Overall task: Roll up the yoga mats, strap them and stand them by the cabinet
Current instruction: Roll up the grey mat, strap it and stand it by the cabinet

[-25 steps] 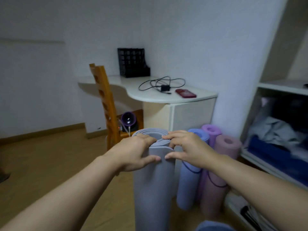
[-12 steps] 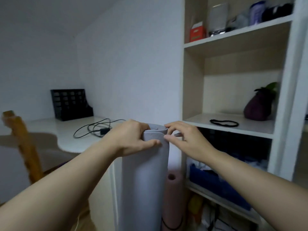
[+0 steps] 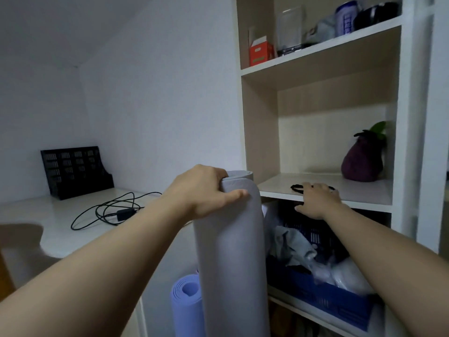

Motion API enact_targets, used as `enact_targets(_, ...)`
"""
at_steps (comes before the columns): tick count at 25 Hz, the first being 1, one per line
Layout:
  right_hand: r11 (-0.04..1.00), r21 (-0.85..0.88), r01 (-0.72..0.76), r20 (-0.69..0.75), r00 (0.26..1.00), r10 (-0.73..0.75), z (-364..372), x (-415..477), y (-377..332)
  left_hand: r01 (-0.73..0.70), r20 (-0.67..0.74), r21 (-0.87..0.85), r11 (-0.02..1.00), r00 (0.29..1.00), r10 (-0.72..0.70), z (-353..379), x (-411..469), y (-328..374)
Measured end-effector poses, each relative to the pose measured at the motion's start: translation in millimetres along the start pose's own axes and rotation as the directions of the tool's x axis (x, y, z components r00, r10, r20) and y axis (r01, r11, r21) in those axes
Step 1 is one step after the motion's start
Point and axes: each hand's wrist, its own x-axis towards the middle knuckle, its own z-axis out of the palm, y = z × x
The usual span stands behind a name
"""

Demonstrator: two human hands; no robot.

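Note:
A rolled grey yoga mat [image 3: 230, 251] stands upright in the middle of the view, with no strap visible on it. My left hand [image 3: 201, 190] grips its top end, thumb across the front. My right hand [image 3: 317, 200] rests palm down on the cabinet shelf [image 3: 359, 190], its fingers lying over a black elastic strap [image 3: 297, 187] whose left loop shows beside them. Whether the fingers hold the strap I cannot tell. A rolled blue-violet mat [image 3: 187, 302] stands behind the grey one at the lower left, next to the cabinet.
A purple eggplant plush [image 3: 362, 161] sits on the same shelf. Below it is a blue basket [image 3: 323, 295] of clothes. The upper shelf holds a red box [image 3: 260, 53] and jars. At left a white desk [image 3: 36, 220] carries a black cable [image 3: 107, 212] and file rack [image 3: 75, 170].
My right hand left the top of the grey mat and reached right onto the cabinet shelf over the black strap. The view rose from the floor to the shelves; my left hand kept its grip.

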Motion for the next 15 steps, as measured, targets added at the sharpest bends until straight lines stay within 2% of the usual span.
enact_targets(3,0.997,-0.076,-0.032,0.001,0.999,0.032,10.8,12.9,10.7,-0.02,-0.014,-0.013,1.0,1.0,0.02,3.5,7.8,-1.6)
enact_targets(6,0.948,-0.309,0.073,-0.113,0.987,-0.113,18.2,19.2,18.1,-0.042,-0.016,-0.026,0.999,0.999,0.041,10.6,3.1,-9.4)
enact_targets(7,0.942,-0.321,0.094,-0.167,0.974,-0.154,19.5,20.6,18.1,-0.048,-0.014,-0.023,0.999,0.999,0.048,13.3,0.4,-13.0)
enact_targets(8,0.958,-0.26,0.118,-0.227,0.957,-0.179,19.9,20.3,14.6,-0.05,-0.009,-0.02,0.999,0.999,0.05,14.9,-2.6,-16.2)
enact_targets(9,0.983,-0.11,0.15,-0.292,0.94,-0.176,19.7,17.5,6.5,-0.047,-0.001,-0.017,0.999,0.999,0.047,16.3,-6.5,-19.5)
enact_targets(10,0.975,0.115,0.19,-0.348,0.927,-0.139,17.6,10.0,-6.1,-0.043,0.006,-0.019,0.999,0.999,0.043,17.3,-12.1,-22.8)
enact_targets(11,0.904,0.36,0.229,-0.375,0.923,-0.084,14.3,0.1,-23.4,-0.04,0.009,-0.015,0.999,0.999,0.04,17.9,-17.6,-26.6)
enact_targets(12,0.769,0.588,0.25,-0.355,0.934,-0.033,10.9,-14.6,-44.9,-0.033,0.011,-0.011,0.999,0.999,0.033,18.3,-26.3,-31.6)
enact_targets(14,0.354,0.921,0.164,-0.166,0.986,-0.026,3.2,-56.2,-90.2,-0.017,-0.004,0.024,1.0,1.0,0.017,18.4,-48.8,-42.2)
enact_targets(15,0.118,0.991,0.062,-0.053,0.995,-0.078,0.9,-81.4,-111.8,-0.008,-0.016,0.05,0.999,1.0,0.009,18.7,-63.7,-47.3)
